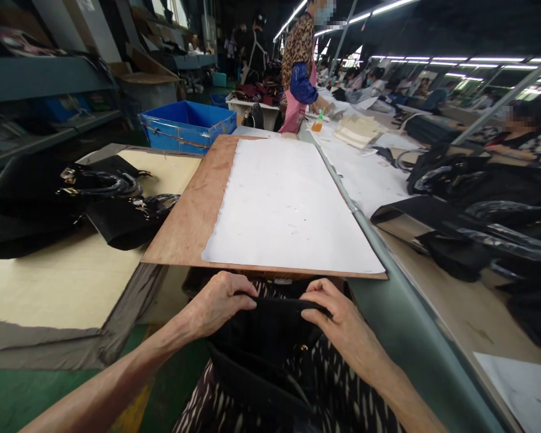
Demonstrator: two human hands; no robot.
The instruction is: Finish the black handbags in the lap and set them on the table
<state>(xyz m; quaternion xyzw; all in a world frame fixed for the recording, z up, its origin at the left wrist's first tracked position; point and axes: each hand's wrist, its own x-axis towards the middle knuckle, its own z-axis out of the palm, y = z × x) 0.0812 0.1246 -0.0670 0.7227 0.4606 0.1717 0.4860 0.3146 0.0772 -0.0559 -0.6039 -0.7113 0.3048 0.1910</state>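
Observation:
A black handbag [256,367] rests on my lap with its mouth facing up toward me. My left hand [223,300] pinches the left end of its far top edge between thumb and fingers. At the right end of the same edge, my right hand [331,307] grips in a similar pinch, so the edge is stretched nearly straight between them. A small gold-coloured metal fitting [301,347] shows on the bag near my right wrist. The inside of the bag is dark and its lower part blends into my patterned clothing.
Ahead lies a brown board [184,228] covered by a white sheet [288,204]. Black handbags [126,222] lie on the left table [49,294]; more black bags [451,234] crowd the right bench. Beyond are a blue crate [184,123] and a standing person [297,60].

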